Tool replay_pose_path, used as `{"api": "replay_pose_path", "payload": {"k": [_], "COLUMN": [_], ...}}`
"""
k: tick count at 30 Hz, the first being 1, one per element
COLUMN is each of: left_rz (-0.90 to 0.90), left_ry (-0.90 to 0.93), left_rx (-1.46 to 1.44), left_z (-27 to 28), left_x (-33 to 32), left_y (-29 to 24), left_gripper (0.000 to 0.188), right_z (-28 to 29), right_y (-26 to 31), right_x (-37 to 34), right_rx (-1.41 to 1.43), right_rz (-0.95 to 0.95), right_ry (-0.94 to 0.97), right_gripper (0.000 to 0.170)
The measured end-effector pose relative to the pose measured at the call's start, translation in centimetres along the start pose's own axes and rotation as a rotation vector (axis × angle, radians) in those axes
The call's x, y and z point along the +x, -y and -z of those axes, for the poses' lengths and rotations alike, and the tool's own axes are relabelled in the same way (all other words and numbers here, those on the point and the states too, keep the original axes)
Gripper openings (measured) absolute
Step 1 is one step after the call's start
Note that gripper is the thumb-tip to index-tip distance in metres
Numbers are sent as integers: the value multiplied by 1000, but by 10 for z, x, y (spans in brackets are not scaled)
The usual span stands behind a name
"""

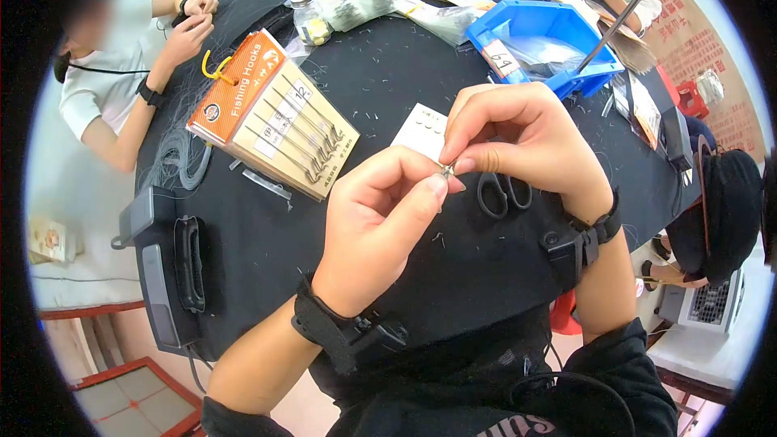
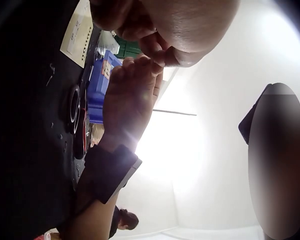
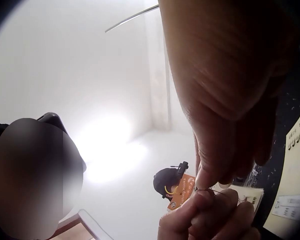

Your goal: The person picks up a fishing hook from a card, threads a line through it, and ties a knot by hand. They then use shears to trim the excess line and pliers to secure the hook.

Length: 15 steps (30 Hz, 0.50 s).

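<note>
My two hands meet fingertip to fingertip above the black table (image 1: 267,235). Between thumb and index finger, my left hand (image 1: 376,222) pinches a tiny metal fishing hook (image 1: 447,170), mostly covered by fingertips. From the other side my right hand (image 1: 526,142) pinches at the same spot, thumb and index finger together. A short thin strand shows by the fingertips in the right wrist view. Just beyond the hands lies a pale card (image 1: 421,131) with a few small hooks on it. Scissors with black handles (image 1: 494,198) lie under the right hand, blades hidden.
An orange-topped pack of fishing hooks (image 1: 283,121) stands left of my hands, beside coiled clear line (image 1: 180,158). A blue bin (image 1: 609,73) holds plastic bags at the back right. Plastic packets (image 1: 364,4) lie at the far side. Other people sit around the table.
</note>
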<state>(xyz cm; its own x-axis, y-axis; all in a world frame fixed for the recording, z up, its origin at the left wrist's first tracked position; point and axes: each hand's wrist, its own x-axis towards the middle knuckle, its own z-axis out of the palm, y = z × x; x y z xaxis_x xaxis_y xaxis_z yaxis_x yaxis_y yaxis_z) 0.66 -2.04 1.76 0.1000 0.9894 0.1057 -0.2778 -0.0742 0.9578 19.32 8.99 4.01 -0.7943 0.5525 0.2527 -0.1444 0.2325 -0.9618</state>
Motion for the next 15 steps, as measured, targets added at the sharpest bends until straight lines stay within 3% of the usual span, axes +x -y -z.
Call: {"api": "replay_pose_path", "payload": {"k": [10, 15], "left_rz": [-38, -48], "left_ry": [-42, -42], "left_rx": [3, 8], "left_z": [-6, -5], "left_x": [1, 1], "left_y": [-1, 0], "left_gripper": [16, 17], "right_z": [-3, -2], "right_y": [7, 3], "right_x": [-1, -1], "right_rx": [61, -30], "right_rz": [-49, 44], "right_ry": [-45, -70], "right_gripper": [25, 25]}}
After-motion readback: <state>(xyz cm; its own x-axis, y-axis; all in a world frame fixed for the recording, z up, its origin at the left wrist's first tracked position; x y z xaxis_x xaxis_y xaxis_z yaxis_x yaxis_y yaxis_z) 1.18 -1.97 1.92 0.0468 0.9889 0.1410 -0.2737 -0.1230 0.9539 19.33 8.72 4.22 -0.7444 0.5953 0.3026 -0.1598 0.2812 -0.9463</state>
